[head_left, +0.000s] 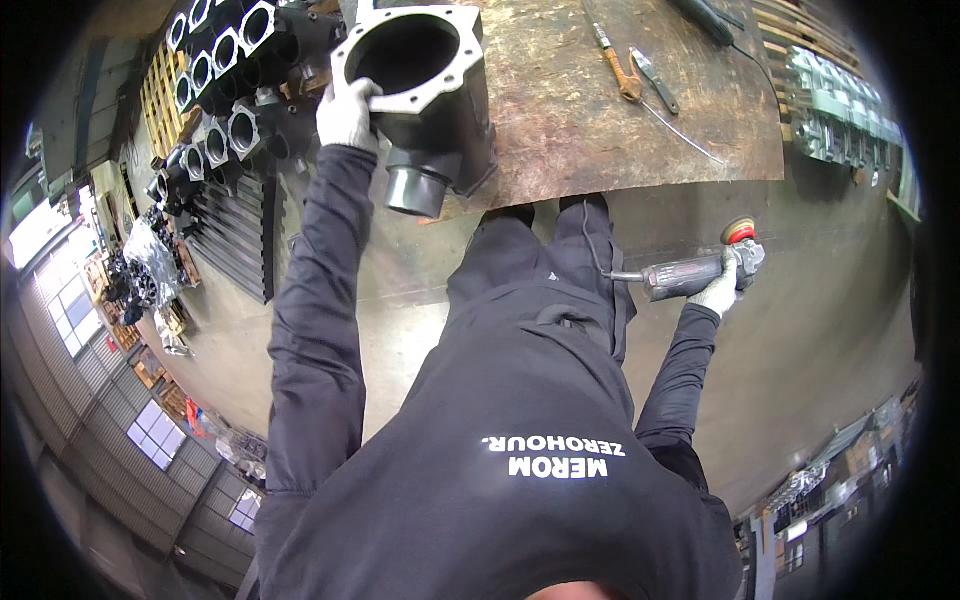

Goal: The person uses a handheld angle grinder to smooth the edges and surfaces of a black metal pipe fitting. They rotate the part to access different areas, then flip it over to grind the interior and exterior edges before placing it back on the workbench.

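Note:
My left hand point(347, 116), in a white glove, grips the pale, bolt-holed flange of a black metal casting point(437, 138). Its thumb hooks over the rim beside the large round opening. A shorter bare-metal pipe end on the casting points toward me past the bench edge. Out to the right, away from the bench, my gloved right hand point(718, 292) is wrapped around the body of an angle grinder point(682, 277). A red and yellow disc on the grinder faces away from me, and its cord runs back beside my legs.
The casting sits at the near left of a worn brown worktable point(560, 125). An orange-handled tool point(628, 82), a grey-handled tool point(656, 84) and a black corded tool point(706, 18) lie farther back. Black flanged castings point(228, 52) stand left; silvery castings point(838, 108) sit right.

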`<state>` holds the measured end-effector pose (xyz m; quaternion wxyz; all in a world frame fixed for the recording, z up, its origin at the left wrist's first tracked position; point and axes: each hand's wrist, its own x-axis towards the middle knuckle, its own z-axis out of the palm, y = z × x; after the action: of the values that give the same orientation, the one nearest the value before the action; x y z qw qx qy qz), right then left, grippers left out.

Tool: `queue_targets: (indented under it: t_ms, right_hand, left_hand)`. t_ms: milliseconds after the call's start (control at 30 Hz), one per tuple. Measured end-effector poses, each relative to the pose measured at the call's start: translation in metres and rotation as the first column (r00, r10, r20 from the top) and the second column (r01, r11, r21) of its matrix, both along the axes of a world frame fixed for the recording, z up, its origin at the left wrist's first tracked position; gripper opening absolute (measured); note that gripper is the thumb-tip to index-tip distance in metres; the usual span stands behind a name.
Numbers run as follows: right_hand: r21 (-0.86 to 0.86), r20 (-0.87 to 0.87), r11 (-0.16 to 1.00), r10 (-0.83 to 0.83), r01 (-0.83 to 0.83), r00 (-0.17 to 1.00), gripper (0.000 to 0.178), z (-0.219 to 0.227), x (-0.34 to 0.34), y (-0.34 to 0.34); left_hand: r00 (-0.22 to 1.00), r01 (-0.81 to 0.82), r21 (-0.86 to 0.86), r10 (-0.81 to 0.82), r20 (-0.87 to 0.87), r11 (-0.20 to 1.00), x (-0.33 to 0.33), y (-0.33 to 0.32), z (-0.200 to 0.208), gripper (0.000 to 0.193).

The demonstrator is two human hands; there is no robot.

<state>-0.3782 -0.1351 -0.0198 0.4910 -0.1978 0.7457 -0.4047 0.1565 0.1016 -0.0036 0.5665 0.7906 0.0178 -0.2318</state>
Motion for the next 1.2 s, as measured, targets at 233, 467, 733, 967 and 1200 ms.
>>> queue_targets:
  t_ms: [233, 467, 733, 967, 1200]
  right_hand:
    - [0.066, 0.138, 0.989, 0.119, -0.129, 0.983, 0.042, -0.015, 0.016, -0.008]
    - [0.076, 0.075, 0.986, 0.144, -0.149, 0.987, 0.053, -0.032, 0.01, -0.027]
    - [0.098, 0.151, 0.987, 0.11, -0.126, 0.982, 0.049, -0.041, -0.003, -0.024]
    - [-0.029, 0.073, 1.0, 0.01, -0.008, 0.997, 0.042, -0.027, 0.005, 0.001]
    - [-0.029, 0.019, 0.998, 0.054, -0.053, 0.998, 0.059, 0.007, 0.006, 0.041]
  left_hand:
    - [0.993, 0.017, 0.049, -0.022, 0.114, 0.999, -0.086, 0.016, 0.078, 0.05]
    - [1.0, -0.014, -0.148, 0.011, -0.02, 0.989, -0.116, 0.02, 0.073, 0.068]
    - [0.764, 0.629, 0.067, -0.632, 0.132, 0.774, -0.092, 0.01, 0.084, 0.081]
    - [0.577, 0.792, -0.197, -0.814, -0.065, 0.577, -0.012, -0.035, 0.071, 0.065]
    - [0.427, 0.899, 0.15, -0.899, -0.097, 0.411, 0.067, -0.122, 0.058, 0.057]
